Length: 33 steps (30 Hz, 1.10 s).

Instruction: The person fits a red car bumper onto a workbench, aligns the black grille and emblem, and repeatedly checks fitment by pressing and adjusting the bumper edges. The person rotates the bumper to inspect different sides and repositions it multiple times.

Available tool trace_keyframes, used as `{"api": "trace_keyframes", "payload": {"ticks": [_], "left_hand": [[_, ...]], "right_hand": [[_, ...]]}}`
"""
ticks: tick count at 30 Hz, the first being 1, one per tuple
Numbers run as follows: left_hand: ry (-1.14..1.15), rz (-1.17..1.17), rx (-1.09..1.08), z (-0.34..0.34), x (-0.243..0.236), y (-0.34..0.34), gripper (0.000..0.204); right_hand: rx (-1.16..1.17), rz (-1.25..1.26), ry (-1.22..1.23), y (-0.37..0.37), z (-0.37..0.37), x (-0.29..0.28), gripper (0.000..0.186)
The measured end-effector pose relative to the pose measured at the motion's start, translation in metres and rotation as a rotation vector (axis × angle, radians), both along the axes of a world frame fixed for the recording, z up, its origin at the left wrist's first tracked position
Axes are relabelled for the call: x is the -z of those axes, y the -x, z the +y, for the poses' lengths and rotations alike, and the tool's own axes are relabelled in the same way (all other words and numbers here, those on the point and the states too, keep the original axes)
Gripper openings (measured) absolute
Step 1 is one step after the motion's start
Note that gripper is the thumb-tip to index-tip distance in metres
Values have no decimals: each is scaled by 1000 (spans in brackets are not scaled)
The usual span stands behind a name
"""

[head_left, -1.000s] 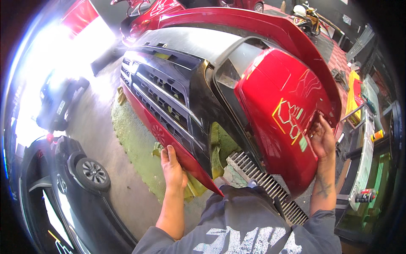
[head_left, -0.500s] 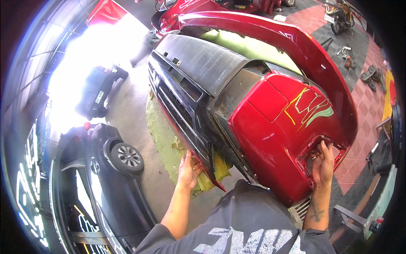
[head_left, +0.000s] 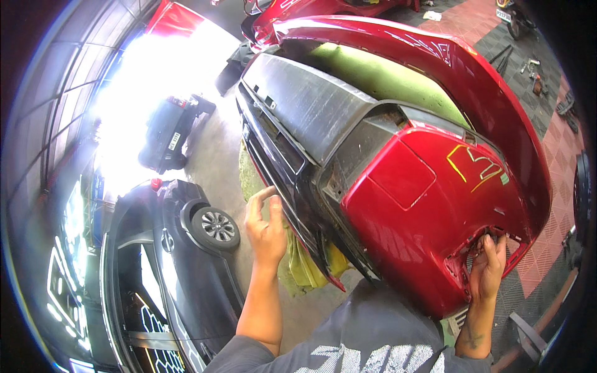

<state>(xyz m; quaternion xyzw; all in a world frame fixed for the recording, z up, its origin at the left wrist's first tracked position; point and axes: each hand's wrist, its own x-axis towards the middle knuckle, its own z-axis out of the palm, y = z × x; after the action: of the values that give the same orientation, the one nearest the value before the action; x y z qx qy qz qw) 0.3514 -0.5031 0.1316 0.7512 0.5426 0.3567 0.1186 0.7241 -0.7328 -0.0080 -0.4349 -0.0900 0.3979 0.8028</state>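
A red car bumper (head_left: 385, 242) with a black lower section and grille (head_left: 280, 146) lies in front of me, its near end close to my body. My right hand (head_left: 486, 267) is at the cut-out in its near right corner, fingers hooked inside and closed on the rim; the fingertips are partly hidden. My left hand (head_left: 266, 227) is raised beside the black outer edge on the left, thumb and forefinger apart, holding nothing that I can see. Whether its fingertips touch the edge I cannot tell.
Yellow-green padding (head_left: 305, 258) lies under the bumper. A curved red panel (head_left: 522, 137) borders it on the right. On the left stands a dark car (head_left: 174, 267), with another dark vehicle (head_left: 165, 133) beyond. Tools (head_left: 533, 69) lie on the tiled floor at the far right.
My left hand has moved farther away along the bumper's left edge, from its near tip. My right hand stays at the cut-out. The whole view has shifted slightly.
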Motion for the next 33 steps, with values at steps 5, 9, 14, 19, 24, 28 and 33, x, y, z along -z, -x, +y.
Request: {"api": "trace_keyframes", "payload": {"ticks": [5, 9, 14, 19, 24, 28, 33], "left_hand": [[-202, 5, -41, 36, -8, -13, 59], [-409, -167, -44, 91, -91, -10, 65], [-607, -260, 22, 137, -162, -42, 71], [-686, 491, -36, 257, -77, 3, 64], [-57, -10, 150, 273, -18, -57, 70], [-37, -496, 259, 278, -36, -41, 80], [-252, -384, 180, 278, -122, -20, 85]], "right_hand": [[-43, -34, 50, -2, -3, 16, 62], [-6, -11, 68, -1, -3, 13, 52], [162, 81, 170, 3, 4, 14, 28], [185, 130, 159, 10, 13, 19, 19], [299, 176, 157, 17, 21, 25, 21], [302, 114, 157, 16, 22, 27, 27], [285, 107, 228, 16, 19, 18, 26]]}}
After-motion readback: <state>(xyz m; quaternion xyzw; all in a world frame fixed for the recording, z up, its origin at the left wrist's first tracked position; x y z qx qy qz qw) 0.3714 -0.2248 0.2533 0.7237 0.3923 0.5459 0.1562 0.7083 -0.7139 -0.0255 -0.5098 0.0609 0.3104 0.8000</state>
